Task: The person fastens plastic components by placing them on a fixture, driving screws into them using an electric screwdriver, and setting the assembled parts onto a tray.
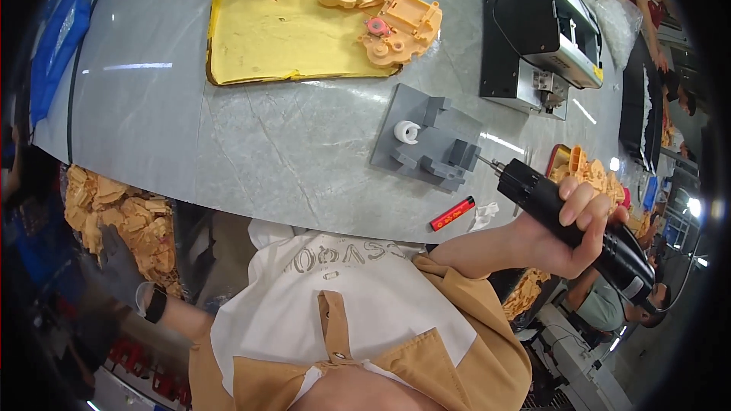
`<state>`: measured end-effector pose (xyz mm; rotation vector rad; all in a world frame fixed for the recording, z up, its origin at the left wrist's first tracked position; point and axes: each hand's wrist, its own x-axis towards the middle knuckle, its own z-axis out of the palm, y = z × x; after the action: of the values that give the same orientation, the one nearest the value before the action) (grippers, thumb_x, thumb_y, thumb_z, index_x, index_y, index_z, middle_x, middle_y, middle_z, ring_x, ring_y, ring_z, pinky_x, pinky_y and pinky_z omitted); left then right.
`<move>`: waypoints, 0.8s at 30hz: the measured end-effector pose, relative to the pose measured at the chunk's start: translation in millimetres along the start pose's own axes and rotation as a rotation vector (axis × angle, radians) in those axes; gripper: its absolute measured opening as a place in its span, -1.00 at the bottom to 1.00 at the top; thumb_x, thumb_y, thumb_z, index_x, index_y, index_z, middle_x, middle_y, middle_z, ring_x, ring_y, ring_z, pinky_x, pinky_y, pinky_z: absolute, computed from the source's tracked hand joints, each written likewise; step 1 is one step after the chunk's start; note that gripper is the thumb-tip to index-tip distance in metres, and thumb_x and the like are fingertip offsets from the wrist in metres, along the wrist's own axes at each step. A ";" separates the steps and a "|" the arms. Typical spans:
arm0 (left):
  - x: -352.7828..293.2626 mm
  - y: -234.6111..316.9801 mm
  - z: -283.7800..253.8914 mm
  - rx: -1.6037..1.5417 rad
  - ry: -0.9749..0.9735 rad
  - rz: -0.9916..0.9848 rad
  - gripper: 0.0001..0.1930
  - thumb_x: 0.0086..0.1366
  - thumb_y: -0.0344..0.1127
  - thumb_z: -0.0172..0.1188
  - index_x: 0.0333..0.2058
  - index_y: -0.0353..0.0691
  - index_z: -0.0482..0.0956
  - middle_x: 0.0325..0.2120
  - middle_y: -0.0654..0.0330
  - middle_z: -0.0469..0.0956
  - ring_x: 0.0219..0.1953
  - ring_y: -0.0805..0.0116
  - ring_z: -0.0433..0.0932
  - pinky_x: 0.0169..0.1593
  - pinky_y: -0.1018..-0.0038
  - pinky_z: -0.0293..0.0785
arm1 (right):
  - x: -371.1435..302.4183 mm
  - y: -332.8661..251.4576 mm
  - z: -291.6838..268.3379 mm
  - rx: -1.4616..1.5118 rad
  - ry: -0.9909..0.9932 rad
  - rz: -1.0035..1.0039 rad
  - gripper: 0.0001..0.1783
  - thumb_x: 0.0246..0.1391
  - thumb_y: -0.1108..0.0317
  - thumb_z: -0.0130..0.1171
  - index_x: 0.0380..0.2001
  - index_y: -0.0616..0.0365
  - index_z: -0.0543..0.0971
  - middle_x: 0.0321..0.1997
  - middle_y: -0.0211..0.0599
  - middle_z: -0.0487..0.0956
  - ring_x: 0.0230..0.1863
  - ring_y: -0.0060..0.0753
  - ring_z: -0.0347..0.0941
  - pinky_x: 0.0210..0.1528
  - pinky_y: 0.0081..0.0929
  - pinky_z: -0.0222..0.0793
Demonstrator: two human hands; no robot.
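Observation:
In my right hand (575, 232) is a black electric screwdriver (537, 198), with the fingers wrapped round its body. Its thin bit points up and left toward a grey fixture (434, 141) on the table, close to the fixture's right-hand block. A white ring-shaped part (406, 132) sits on that fixture. My left hand (118, 259), in a grey glove, is down at the left beside a bin of orange plastic housings (126, 213). Its fingers look stretched out over the parts, and I see nothing held in them.
A yellow-lined tray (289, 38) at the back carries several orange housings (400, 30), some with red pieces. A black and silver machine (541, 38) stands back right. A red lighter-like stick (452, 214) and crumpled white scrap (485, 215) lie near the front edge. Other people work at the right.

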<state>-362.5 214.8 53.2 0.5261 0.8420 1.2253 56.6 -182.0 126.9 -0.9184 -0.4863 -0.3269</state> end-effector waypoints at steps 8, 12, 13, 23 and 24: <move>-112.0 -207.6 251.4 1.040 -1.104 0.567 -0.37 0.13 -0.10 0.09 0.12 -0.30 0.17 0.08 0.01 0.24 0.15 0.22 0.20 0.19 0.30 0.08 | -8.2 -5.6 -7.8 -0.010 0.021 -0.015 -0.63 -0.07 0.45 -0.09 -0.11 0.11 0.26 -0.63 -0.45 0.21 -0.66 -0.55 0.19 -0.40 -0.42 0.15; -130.1 -314.1 320.0 1.897 -1.167 0.888 -0.37 -0.05 -0.13 0.23 0.05 -0.07 0.29 0.04 0.05 0.25 0.03 0.20 0.30 0.05 0.30 0.23 | -11.9 -21.1 -11.1 -0.015 0.013 -0.029 -0.64 -0.06 0.45 -0.10 -0.10 0.11 0.26 -0.62 -0.45 0.21 -0.65 -0.55 0.20 -0.38 -0.41 0.14; -130.9 -318.3 320.8 1.891 -1.172 0.890 -0.37 -0.05 -0.13 0.23 0.05 -0.07 0.29 0.04 0.05 0.25 0.03 0.20 0.30 0.05 0.30 0.23 | -12.7 -24.9 -13.3 -0.002 0.026 -0.032 -0.64 -0.05 0.45 -0.11 -0.10 0.11 0.25 -0.61 -0.44 0.21 -0.64 -0.55 0.19 -0.38 -0.42 0.14; -163.9 -251.7 300.4 0.926 -1.492 -0.299 -0.50 -0.04 -0.22 0.28 -0.07 -0.13 0.41 -0.11 0.15 0.45 0.00 0.19 0.39 0.03 0.29 0.33 | -7.8 -24.8 -44.9 -0.075 0.137 -0.006 -0.62 -0.08 0.45 -0.11 -0.10 0.09 0.26 -0.61 -0.44 0.21 -0.64 -0.53 0.19 -0.37 -0.41 0.15; -165.9 -263.0 296.0 1.116 -1.728 0.185 -0.49 -0.04 -0.18 0.27 -0.07 -0.17 0.41 -0.10 0.06 0.43 0.03 0.14 0.36 0.04 0.26 0.31 | -8.2 -24.0 -45.0 -0.093 0.143 0.020 -0.61 -0.09 0.44 -0.10 -0.09 0.09 0.25 -0.61 -0.44 0.21 -0.64 -0.52 0.19 -0.37 -0.40 0.16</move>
<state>12.3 7.2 78.9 2.1298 -0.1821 -0.0225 50.2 -232.0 115.8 -0.9820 -0.3319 -0.3964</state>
